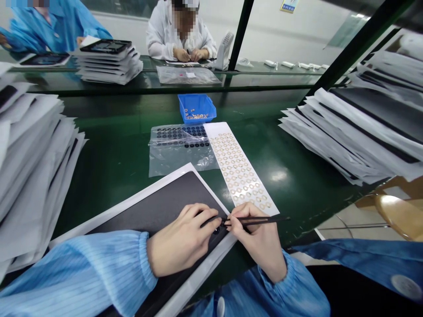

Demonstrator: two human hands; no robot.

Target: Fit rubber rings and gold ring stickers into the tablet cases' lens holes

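Black tweezers [261,220] are gripped crosswise in the right hand [257,240], tips toward the curled left hand [181,240], whose grip cannot be told.

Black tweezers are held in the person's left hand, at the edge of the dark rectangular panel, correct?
Not quite: the head view shows the black tweezers in the right hand, not the left hand. They are at the edge of the dark rectangular panel, as you said.

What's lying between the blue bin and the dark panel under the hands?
In the head view, a clear plastic bag of black rings and a white strip of pale rings lie between the blue bin and the dark panel.
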